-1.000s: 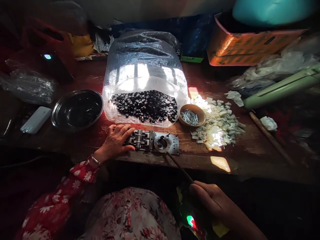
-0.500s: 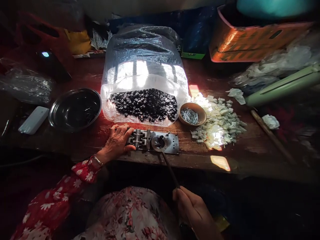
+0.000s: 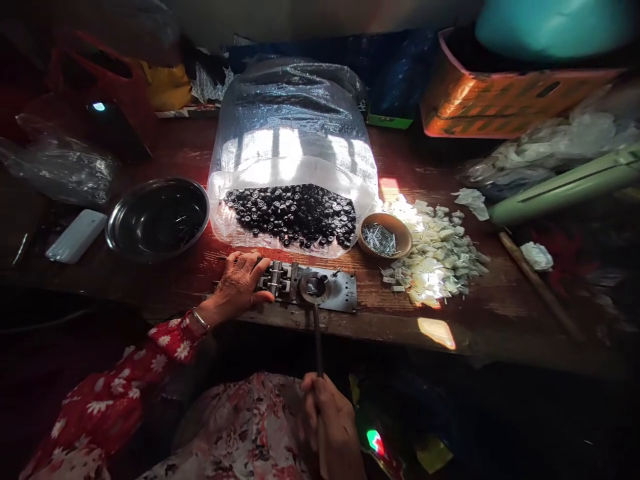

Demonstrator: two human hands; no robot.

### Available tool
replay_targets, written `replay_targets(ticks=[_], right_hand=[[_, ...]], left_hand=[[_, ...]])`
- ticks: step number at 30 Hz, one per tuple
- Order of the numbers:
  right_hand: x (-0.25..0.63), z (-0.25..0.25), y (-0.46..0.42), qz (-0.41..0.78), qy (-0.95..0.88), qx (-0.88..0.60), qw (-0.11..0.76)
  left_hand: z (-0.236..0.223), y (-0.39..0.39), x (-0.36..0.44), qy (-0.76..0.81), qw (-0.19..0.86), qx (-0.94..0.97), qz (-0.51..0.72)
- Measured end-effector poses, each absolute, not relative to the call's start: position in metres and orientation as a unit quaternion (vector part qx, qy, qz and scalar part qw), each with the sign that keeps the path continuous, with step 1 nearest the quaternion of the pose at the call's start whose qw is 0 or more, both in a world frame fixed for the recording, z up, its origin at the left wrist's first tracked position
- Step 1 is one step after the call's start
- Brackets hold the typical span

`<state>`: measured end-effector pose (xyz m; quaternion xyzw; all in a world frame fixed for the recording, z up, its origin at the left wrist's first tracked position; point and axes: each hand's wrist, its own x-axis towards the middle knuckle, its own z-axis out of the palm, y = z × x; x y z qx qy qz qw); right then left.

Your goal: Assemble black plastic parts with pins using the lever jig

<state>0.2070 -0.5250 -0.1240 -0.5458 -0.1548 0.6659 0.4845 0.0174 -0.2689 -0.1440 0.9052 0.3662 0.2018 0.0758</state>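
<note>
The left hand (image 3: 237, 283) lies spread on a steel press jig (image 3: 325, 290), while the right hand (image 3: 330, 420) closes around its dark lever (image 3: 317, 340); print on the nearby white tags (image 3: 435, 257) is too small to read.

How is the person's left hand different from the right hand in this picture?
The left hand lies open on the metal jig, while the right hand closes around a dark lever. The left is on top of the jig; the right is below the table edge. Only the left wrist shows a bangle. Both hands are bare.
</note>
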Motion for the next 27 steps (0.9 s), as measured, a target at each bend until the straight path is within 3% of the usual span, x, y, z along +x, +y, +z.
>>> replay_targets(ticks=[8,13,20,27], right_hand=[[0.237,-0.109,-0.52,0.592,-0.289,-0.639,0.397],[0.278,-0.105,-0.513,0.494,-0.476,-0.675,0.272],[0.373,-0.107,-0.493,0.227,-0.661,-0.706,0.115],[0.43,-0.116,-0.419,-0.036,-0.748,-0.654,0.111]], left_hand=[[-0.106,-0.267,0.013,0.328,0.15,0.902,0.237],[-0.085,-0.259,0.02,0.261,0.164,0.926,0.218],[-0.075,-0.252,0.037,0.231,0.192,0.933,0.195],[-0.075,-0.246,0.042,0.212,0.232,0.922,0.228]])
